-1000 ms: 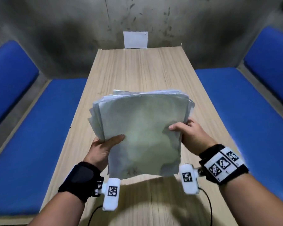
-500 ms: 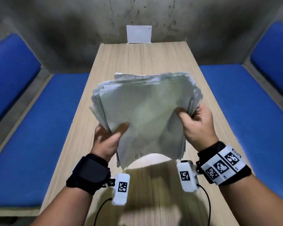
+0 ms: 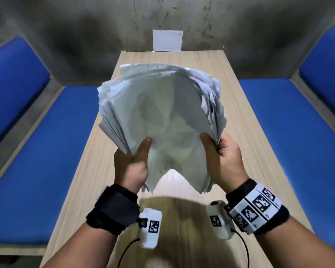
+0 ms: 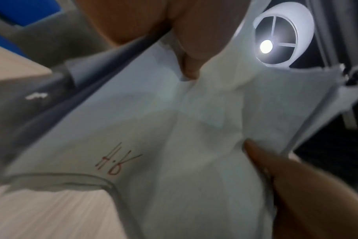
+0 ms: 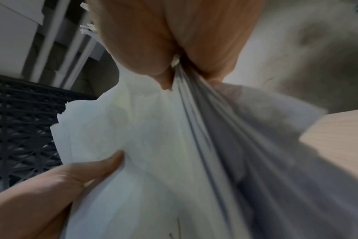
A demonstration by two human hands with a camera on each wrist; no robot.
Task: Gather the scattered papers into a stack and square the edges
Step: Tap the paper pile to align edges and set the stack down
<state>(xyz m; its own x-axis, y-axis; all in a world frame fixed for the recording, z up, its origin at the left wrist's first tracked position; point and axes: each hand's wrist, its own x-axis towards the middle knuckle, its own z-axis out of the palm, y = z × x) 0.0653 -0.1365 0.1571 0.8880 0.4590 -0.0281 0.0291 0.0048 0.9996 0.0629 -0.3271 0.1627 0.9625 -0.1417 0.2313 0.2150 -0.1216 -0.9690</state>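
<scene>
1. Grey, stained concrete wall [image 3: 85,26] closes the far end of the room, with blue padded benches [image 3: 37,161] running along both sides.
2. Between the benches stands a long wooden table [image 3: 249,151], its far end against the wall.
3. Above the table, a thick stack of papers [image 3: 162,113] is held in the air; the sheets bow upward in the middle and their edges fan out unevenly.
4. Left hand [image 3: 131,165] grips the stack's lower left corner, thumb on top.
5. Right hand [image 3: 223,157] grips the lower right corner the same way.
6. A white sheet [image 3: 167,40] is fixed to the wall.
7. Small red handwriting [image 4: 114,160] marks the top page near its lower edge.
</scene>
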